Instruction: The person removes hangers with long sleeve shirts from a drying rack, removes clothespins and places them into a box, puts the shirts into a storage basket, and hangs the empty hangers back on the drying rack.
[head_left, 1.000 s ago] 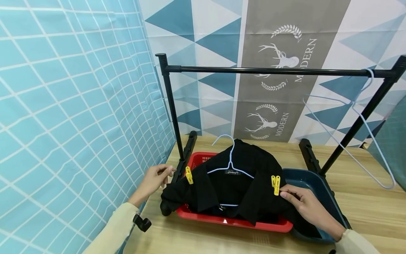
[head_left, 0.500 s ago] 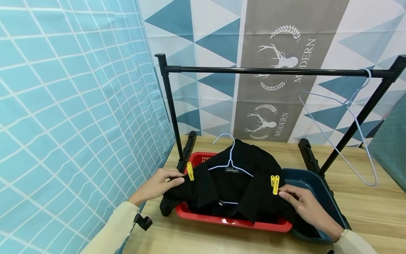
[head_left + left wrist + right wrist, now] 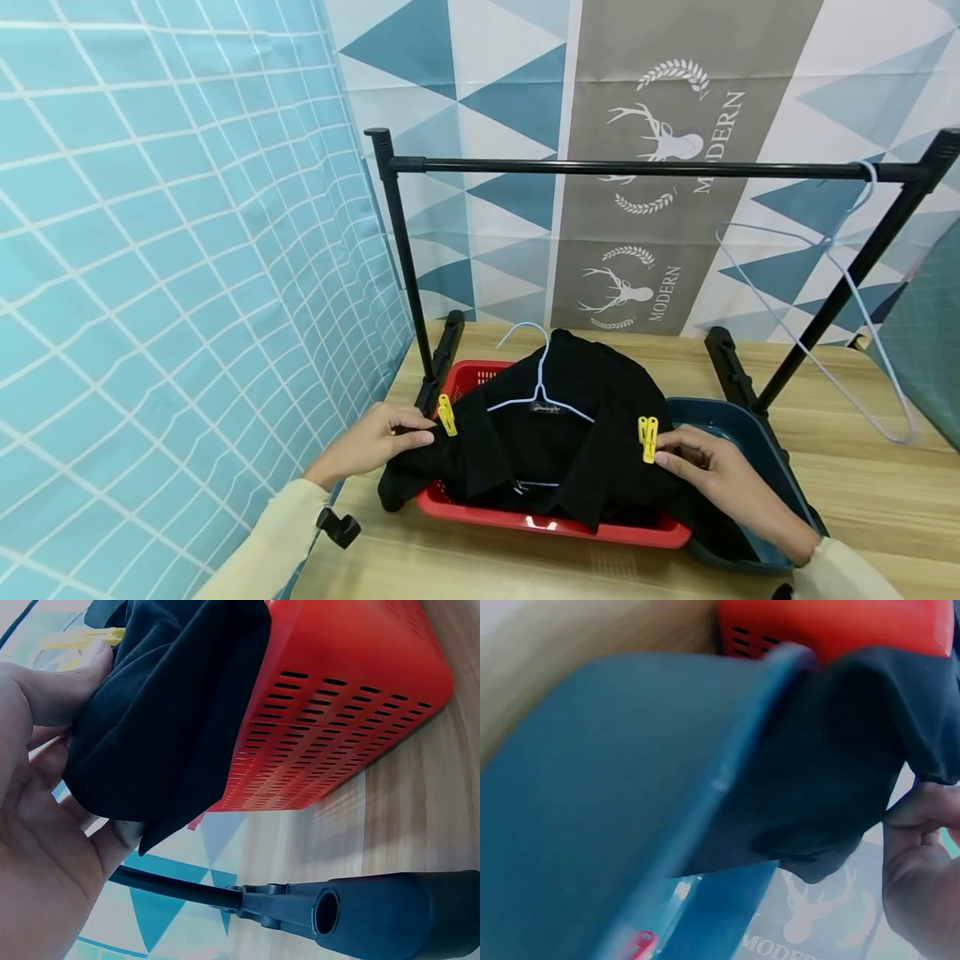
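A black garment (image 3: 600, 375) lies over the red basket (image 3: 525, 523), with a pale blue hanger (image 3: 541, 387) inside its collar. One yellow clip (image 3: 447, 415) sits on the left shoulder, and yellow clips (image 3: 648, 440) sit close together on the right one. My left hand (image 3: 375, 442) pinches the cloth just outside the left clip; in the left wrist view the cloth (image 3: 165, 712) hangs from thumb and fingers. My right hand (image 3: 723, 479) pinches the cloth beside the right clips. The right wrist view has that hand (image 3: 922, 862) at the cloth's edge.
A black rack's bar (image 3: 600, 167) spans above the garment, with an empty pale blue hanger (image 3: 832, 242) at its right end. A dark blue basin (image 3: 780, 475) stands right of the basket, partly under the garment. A grid-patterned blue sheet (image 3: 150, 250) borders the left.
My left hand has moved right and taken hold of the garment's left shoulder. The garment's hanger has shifted slightly left, and the hanger on the rack has swung. My right hand keeps its hold.
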Action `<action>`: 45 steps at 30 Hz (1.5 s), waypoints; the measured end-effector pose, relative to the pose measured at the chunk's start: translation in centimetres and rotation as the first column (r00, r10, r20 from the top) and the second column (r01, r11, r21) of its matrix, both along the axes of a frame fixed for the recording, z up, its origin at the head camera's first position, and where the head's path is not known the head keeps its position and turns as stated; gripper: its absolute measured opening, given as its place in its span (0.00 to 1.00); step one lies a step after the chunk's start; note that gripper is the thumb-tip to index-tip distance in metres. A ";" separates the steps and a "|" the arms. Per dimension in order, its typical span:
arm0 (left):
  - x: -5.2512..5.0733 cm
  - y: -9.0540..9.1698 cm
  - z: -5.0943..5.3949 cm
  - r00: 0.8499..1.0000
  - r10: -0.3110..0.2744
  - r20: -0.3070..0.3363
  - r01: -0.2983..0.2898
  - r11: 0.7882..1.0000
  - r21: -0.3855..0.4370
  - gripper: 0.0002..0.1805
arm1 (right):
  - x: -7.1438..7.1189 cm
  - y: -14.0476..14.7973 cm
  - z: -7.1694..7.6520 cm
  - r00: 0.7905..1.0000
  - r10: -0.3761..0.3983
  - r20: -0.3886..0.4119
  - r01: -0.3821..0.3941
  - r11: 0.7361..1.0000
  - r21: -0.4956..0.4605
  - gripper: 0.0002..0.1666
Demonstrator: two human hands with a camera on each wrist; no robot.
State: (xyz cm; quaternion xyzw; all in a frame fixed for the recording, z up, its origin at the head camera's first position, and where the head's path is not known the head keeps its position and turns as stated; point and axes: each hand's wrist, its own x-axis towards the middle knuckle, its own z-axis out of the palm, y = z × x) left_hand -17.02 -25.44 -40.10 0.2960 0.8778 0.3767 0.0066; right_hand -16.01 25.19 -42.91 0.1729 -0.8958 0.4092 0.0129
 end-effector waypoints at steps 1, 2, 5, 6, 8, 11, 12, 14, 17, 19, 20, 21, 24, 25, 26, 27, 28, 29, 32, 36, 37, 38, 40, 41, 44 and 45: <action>0.0 0.0 0.0 1.000 0.001 -0.001 -0.001 1.000 0.004 0.13 | -0.1 0.0 0.3 1.000 0.003 0.019 -0.003 1.000 0.004 0.14; 0.0 0.0 -0.1 1.000 0.000 0.000 0.000 1.000 0.010 0.13 | -0.1 -0.1 0.5 0.999 0.010 0.044 -0.010 1.000 -0.001 0.17; 0.1 0.0 -0.1 1.000 0.000 0.004 0.000 1.000 0.020 0.13 | -0.2 -0.1 1.4 0.990 0.023 0.138 -0.018 0.999 -0.038 0.25; 0.1 0.0 -0.2 1.000 -0.002 0.003 0.002 1.000 0.022 0.13 | -0.3 -0.1 1.7 0.986 0.032 0.165 -0.023 0.998 -0.058 0.27; 0.0 0.0 -0.2 1.000 -0.010 0.001 0.010 1.000 0.025 0.12 | -0.4 -0.2 2.2 0.978 0.034 0.206 -0.015 0.996 -0.093 0.28; -0.1 -0.1 -0.3 1.000 -0.020 -0.008 0.020 0.999 0.027 0.12 | -0.7 -0.4 2.7 0.977 0.048 0.206 -0.021 0.991 -0.129 0.25; -0.1 -0.1 -0.4 1.000 -0.023 -0.008 0.023 0.999 0.031 0.12 | -0.7 -0.5 2.8 0.978 0.051 0.203 -0.023 0.990 -0.138 0.24; -0.1 -0.1 -0.4 1.000 -0.021 -0.005 0.021 0.999 0.037 0.12 | -0.8 -0.6 2.9 0.979 0.056 0.196 -0.026 0.988 -0.152 0.21; 0.0 -0.2 -0.4 1.000 0.007 0.007 -0.007 0.999 0.046 0.13 | -0.7 -0.6 3.0 0.982 0.085 0.171 -0.055 0.984 -0.171 0.19; 0.0 -0.2 -0.4 1.000 0.029 0.012 -0.030 0.998 0.050 0.13 | -0.6 -0.6 3.0 0.984 0.107 0.140 -0.081 0.980 -0.184 0.18; 0.0 -0.3 -0.4 0.999 0.038 0.017 -0.039 0.998 0.051 0.13 | -0.6 -0.6 3.0 0.985 0.122 0.119 -0.098 0.977 -0.188 0.17; 0.1 -0.3 -0.3 0.999 0.044 0.020 -0.044 0.998 0.052 0.13 | -0.5 -0.7 2.9 0.986 0.133 0.095 -0.114 0.975 -0.189 0.16; 0.1 -0.4 -0.3 0.999 0.032 0.027 -0.033 0.998 0.052 0.11 | -0.4 -0.9 2.8 0.990 0.141 0.024 -0.134 0.974 -0.184 0.13; 0.1 -0.4 -0.2 0.999 0.026 0.034 -0.028 0.998 0.053 0.10 | -0.4 -0.9 2.7 0.990 0.141 0.004 -0.138 0.974 -0.182 0.12; 0.1 -0.4 -0.2 0.999 0.018 0.036 -0.020 0.999 0.051 0.10 | -0.3 -0.9 2.7 0.990 0.139 -0.017 -0.140 0.975 -0.175 0.11; 0.2 -0.4 -0.2 0.999 0.010 0.038 -0.012 0.999 0.050 0.09 | -0.3 -1.0 2.7 0.990 0.135 -0.037 -0.139 0.976 -0.167 0.10; 0.2 -0.4 -0.1 0.999 0.003 0.040 -0.005 0.999 0.050 0.09 | -0.3 -1.0 2.7 0.990 0.133 -0.055 -0.140 0.977 -0.161 0.09; 0.2 -0.4 -0.1 0.999 -0.002 0.043 0.000 0.999 0.049 0.09 | -0.2 -1.0 2.7 0.989 0.132 -0.068 -0.141 0.977 -0.160 0.08; 0.2 -0.6 0.0 0.999 -0.010 0.051 0.007 0.999 0.042 0.08 | -0.1 -1.1 2.7 0.987 0.131 -0.095 -0.145 0.976 -0.162 0.05; 0.3 -0.6 0.1 0.998 -0.009 0.056 0.007 0.999 0.038 0.08 | 0.0 -1.3 2.6 0.985 0.123 -0.118 -0.142 0.975 -0.173 0.05; 0.3 -0.5 0.1 0.998 -0.009 0.056 0.007 0.999 0.038 0.08 | 0.0 -1.3 2.7 0.985 0.118 -0.124 -0.139 0.975 -0.174 0.05; 0.3 -0.5 0.2 0.998 -0.008 0.056 0.006 0.999 0.038 0.08 | 0.1 -1.3 2.7 0.985 0.113 -0.129 -0.134 0.976 -0.174 0.05; 0.4 -0.5 0.2 0.998 -0.005 0.057 0.003 0.999 0.036 0.08 | 0.1 -1.3 2.7 0.986 0.099 -0.136 -0.123 0.976 -0.181 0.05; 0.4 -0.5 0.2 0.998 -0.004 0.058 0.002 0.999 0.036 0.08 | 0.1 -1.3 2.7 0.986 0.093 -0.138 -0.117 0.976 -0.184 0.05; 0.4 -0.5 0.2 0.998 0.000 0.064 -0.003 0.999 0.036 0.08 | 0.1 -1.3 2.9 0.988 0.079 -0.134 -0.105 0.974 -0.203 0.05; 0.5 -0.5 0.2 0.998 0.001 0.065 -0.003 0.999 0.038 0.08 | 0.1 -1.3 2.9 0.988 0.076 -0.132 -0.102 0.972 -0.211 0.05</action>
